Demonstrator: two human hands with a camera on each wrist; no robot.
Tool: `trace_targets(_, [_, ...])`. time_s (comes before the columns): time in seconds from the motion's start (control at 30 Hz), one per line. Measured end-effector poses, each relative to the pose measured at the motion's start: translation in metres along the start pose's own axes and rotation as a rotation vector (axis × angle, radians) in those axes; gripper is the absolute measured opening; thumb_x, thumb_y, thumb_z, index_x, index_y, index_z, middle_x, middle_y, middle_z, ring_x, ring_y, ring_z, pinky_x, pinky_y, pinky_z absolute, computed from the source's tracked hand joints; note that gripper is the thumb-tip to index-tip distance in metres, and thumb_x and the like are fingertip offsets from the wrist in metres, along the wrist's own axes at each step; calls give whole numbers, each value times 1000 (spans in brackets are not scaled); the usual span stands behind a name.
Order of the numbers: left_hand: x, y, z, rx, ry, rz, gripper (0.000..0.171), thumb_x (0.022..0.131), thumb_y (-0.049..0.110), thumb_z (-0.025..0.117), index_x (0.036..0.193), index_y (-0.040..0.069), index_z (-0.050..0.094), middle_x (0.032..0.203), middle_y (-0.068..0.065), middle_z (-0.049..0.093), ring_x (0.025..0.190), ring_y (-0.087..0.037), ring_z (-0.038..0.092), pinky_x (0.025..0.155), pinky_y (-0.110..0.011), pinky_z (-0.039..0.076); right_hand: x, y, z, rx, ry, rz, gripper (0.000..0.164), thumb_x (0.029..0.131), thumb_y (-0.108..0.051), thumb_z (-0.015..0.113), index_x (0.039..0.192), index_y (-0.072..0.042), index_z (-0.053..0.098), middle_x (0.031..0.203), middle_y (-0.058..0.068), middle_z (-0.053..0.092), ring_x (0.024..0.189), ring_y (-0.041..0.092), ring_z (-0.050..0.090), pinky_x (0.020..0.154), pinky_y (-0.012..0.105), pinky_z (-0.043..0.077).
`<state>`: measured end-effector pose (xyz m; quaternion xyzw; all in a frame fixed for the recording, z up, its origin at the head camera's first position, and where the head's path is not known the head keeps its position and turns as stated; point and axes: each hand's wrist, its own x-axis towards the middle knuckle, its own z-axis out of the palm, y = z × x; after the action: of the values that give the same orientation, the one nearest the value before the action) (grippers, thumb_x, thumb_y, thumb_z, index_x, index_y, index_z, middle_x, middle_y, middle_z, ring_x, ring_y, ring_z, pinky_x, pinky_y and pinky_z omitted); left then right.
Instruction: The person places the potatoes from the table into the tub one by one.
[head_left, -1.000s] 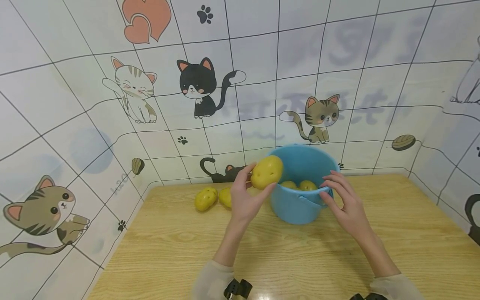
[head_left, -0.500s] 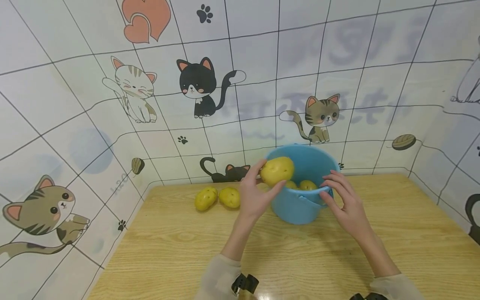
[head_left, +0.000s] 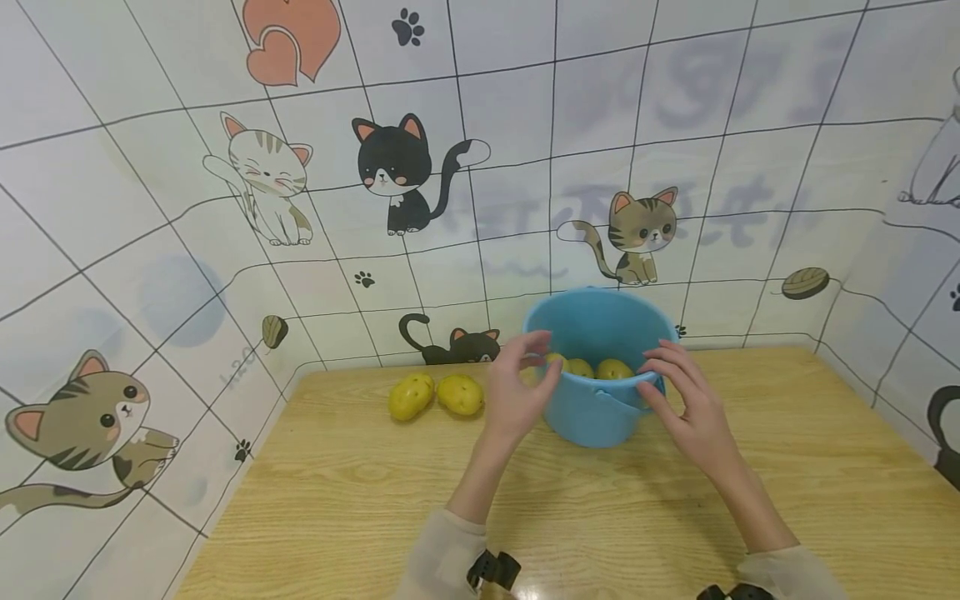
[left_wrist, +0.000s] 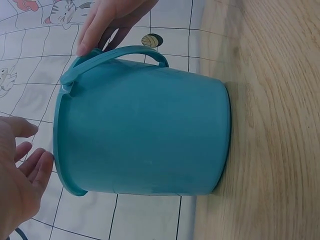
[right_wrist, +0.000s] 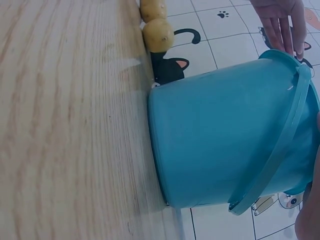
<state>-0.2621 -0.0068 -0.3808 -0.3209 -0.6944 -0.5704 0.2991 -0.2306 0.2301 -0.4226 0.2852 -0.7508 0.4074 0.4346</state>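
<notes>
A blue bucket (head_left: 592, 412) stands upright at the back of the table, its handle hanging down at the front. Inside it lie yellow potatoes (head_left: 613, 369), three showing past the rim. My left hand (head_left: 516, 387) is over the bucket's left rim, fingers and thumb apart with nothing between them. In the left wrist view, the left fingers (left_wrist: 37, 170) are right at the rim. My right hand (head_left: 693, 412) holds the bucket's right rim, thumb outside and fingers over the edge. Two more potatoes (head_left: 461, 394) rest on the table to the left.
The wooden table (head_left: 360, 500) ends at a wall (head_left: 510, 208) covered with cat drawings and grid lines, close behind the bucket. Each forearm wears a pale sleeve (head_left: 442, 554) with a black device (head_left: 493, 570) at the wrist.
My left hand has moved right to the bucket and let go of a potato, which now lies inside at the left. The right hand has stayed at the rim.
</notes>
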Motion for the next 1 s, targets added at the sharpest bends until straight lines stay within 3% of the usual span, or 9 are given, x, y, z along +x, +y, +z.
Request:
trace_targets(0.23, [-3, -2, -3, -46, 6, -9, 32, 84, -10, 71, 115, -7, 66, 111, -22, 67, 100, -42, 63, 84, -41, 60, -5, 13, 0, -3, -4, 2, 12, 97, -13, 68, 100, -2, 68, 119, 25, 61, 131, 48, 44, 119, 36, 28])
trace_targets(0.43, [-5, -7, -8, -54, 29, -70, 33, 82, -17, 68, 114, -12, 64, 110, -28, 65, 99, -49, 62, 82, -58, 57, -8, 21, 0, -3, -9, -4, 20, 99, -23, 67, 101, -4, 68, 121, 22, 62, 133, 45, 44, 119, 36, 28])
trace_targets(0.67, [-11, -14, -22, 1, 20, -91, 34, 85, -8, 73, 118, -6, 65, 116, -21, 66, 103, -39, 64, 83, -51, 58, -7, 22, 0, 6, -6, -18, 27, 100, -31, 65, 100, -4, 69, 120, 23, 62, 133, 44, 45, 119, 37, 29])
trace_targets(0.83, [-15, -18, -29, 7, 17, -128, 36, 85, -5, 75, 120, -6, 64, 120, -23, 65, 106, -41, 62, 85, -54, 57, -8, 22, 0, 9, -10, -4, 22, 99, -27, 67, 101, -5, 69, 121, 21, 63, 134, 42, 44, 119, 36, 29])
trace_targets(1.0, [-16, -15, -35, 25, 25, -124, 39, 84, -10, 75, 120, -10, 62, 120, -28, 63, 105, -47, 60, 85, -60, 54, -8, 21, 0, 10, -7, -4, 21, 99, -25, 67, 101, -5, 69, 121, 21, 62, 134, 43, 44, 119, 37, 29])
